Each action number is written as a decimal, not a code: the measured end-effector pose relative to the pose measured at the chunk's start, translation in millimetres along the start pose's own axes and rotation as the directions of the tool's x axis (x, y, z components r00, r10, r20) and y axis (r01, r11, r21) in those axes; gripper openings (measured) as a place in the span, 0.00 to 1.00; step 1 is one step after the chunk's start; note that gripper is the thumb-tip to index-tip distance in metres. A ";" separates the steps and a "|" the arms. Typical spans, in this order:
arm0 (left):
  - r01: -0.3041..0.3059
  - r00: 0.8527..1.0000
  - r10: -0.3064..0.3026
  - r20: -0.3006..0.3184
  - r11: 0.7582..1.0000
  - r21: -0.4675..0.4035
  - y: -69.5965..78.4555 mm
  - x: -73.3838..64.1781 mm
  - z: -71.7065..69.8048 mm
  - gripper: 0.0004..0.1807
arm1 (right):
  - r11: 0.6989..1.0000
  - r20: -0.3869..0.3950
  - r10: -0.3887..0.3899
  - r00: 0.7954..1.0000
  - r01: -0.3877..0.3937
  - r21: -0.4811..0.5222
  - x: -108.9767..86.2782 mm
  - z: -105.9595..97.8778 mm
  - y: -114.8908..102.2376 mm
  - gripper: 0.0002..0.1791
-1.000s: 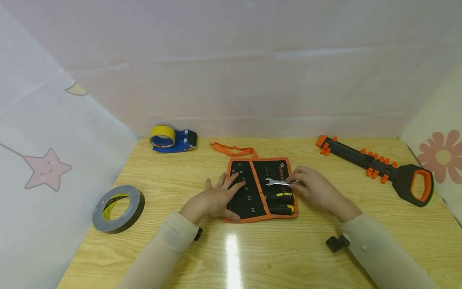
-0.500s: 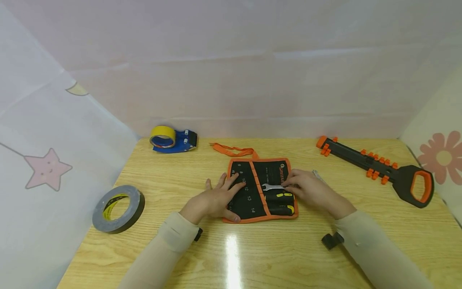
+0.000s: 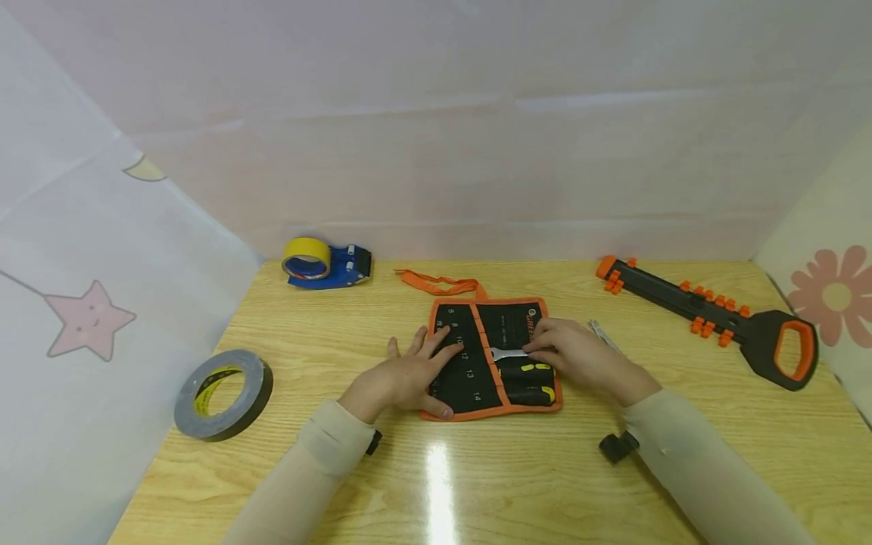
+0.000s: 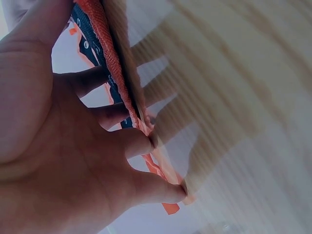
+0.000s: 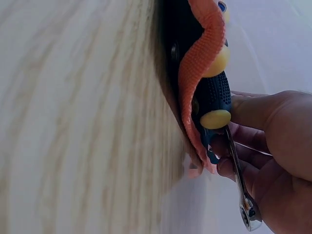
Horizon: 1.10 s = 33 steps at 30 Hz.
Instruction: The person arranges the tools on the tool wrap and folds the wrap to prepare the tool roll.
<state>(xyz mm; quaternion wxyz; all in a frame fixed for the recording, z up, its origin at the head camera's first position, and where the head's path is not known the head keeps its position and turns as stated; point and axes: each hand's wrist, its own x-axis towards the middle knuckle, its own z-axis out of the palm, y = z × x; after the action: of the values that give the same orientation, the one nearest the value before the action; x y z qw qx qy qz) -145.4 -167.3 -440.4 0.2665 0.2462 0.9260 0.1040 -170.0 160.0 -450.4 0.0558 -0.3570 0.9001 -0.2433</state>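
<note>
The wrench [image 3: 509, 353] lies over the right half of the black pouch [image 3: 504, 319], its forked end at the orange divider [image 3: 484, 339]; whether the tip is tucked under, I can't quite tell. My right hand [image 3: 579, 352] pinches its shaft, ring end jutting out behind. I'd judge this the slotting-in step, calling next for a straight, gentle push. My left hand [image 3: 405, 378] rests spread on the numbered half. Two black-and-yellow handles [image 3: 526, 394] sit just beside the wrench.
</note>
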 end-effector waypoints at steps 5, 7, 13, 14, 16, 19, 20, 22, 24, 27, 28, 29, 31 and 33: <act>0.012 1.000 -0.012 0.008 1.000 0.013 3.5 -1.8 -3.0 0.63 | 1.000 0.017 0.005 1.000 -0.006 0.026 2.6 1.8 0.8 0.10; 0.022 1.000 -0.022 0.014 1.000 0.022 5.6 -3.2 -4.9 0.63 | 1.000 0.017 0.002 1.000 -0.003 0.029 3.7 2.4 1.2 0.10; 0.028 0.999 -0.029 0.014 0.999 0.039 5.9 -1.8 -3.9 0.62 | 1.000 0.028 -0.009 1.000 0.008 0.030 7.9 3.3 1.5 0.09; 0.027 1.000 -0.028 0.013 0.999 0.039 6.3 -2.1 -4.2 0.62 | 1.000 0.029 -0.008 1.000 0.007 0.030 8.8 3.2 1.4 0.09; 0.026 1.000 -0.027 0.012 0.999 0.037 6.7 -2.2 -4.5 0.62 | 1.000 0.029 -0.008 1.000 0.007 0.030 10.7 3.2 1.2 0.08; 0.008 1.000 -0.008 0.002 1.000 0.019 1.5 0.6 -1.4 0.63 | 0.999 0.020 -0.019 1.000 0.018 0.039 12.9 4.4 1.4 0.08; 0.007 1.000 -0.007 0.002 1.000 0.018 0.9 0.3 -1.5 0.63 | 0.999 0.015 -0.027 1.000 0.026 0.043 13.8 5.3 1.7 0.08; 0.006 1.000 -0.006 0.006 1.000 0.016 0.5 -0.6 -2.3 0.63 | 0.998 0.007 -0.045 0.999 0.045 0.050 15.6 6.5 1.0 0.08; -0.002 1.000 0.002 -0.003 1.000 0.015 -2.8 0.6 0.4 0.63 | 0.996 0.003 -0.064 0.998 0.063 0.063 17.9 8.1 0.0 0.07; 0.016 1.000 -0.016 0.007 1.000 0.023 2.2 -3.1 -3.6 0.63 | 0.993 0.009 -0.084 0.996 0.083 0.079 22.5 10.1 -3.0 0.07; 0.016 1.000 -0.016 0.007 1.000 0.021 2.4 -3.1 -3.7 0.63 | 0.993 0.014 -0.084 0.996 0.083 0.080 24.0 10.7 -4.2 0.07; 0.017 1.000 -0.017 0.007 1.000 0.022 2.8 -3.0 -3.7 0.63 | 0.994 0.019 -0.081 0.996 0.080 0.078 25.4 11.3 -5.3 0.07; 0.028 0.999 -0.028 0.017 0.999 0.026 6.8 -4.7 -7.2 0.62 | 0.995 0.030 -0.071 0.997 0.068 0.066 27.8 12.3 -7.6 0.07; 0.029 0.999 -0.030 0.017 0.999 0.034 6.8 -4.4 -7.2 0.62 | 0.998 0.037 -0.055 0.998 0.053 0.044 30.1 13.0 -10.2 0.07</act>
<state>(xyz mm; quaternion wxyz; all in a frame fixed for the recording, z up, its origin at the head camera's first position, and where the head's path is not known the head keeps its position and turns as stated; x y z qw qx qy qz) -143.4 -164.2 -430.3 0.2717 0.2380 0.9289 0.0821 -182.4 128.3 -454.7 0.0742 -0.3845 0.8835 -0.2571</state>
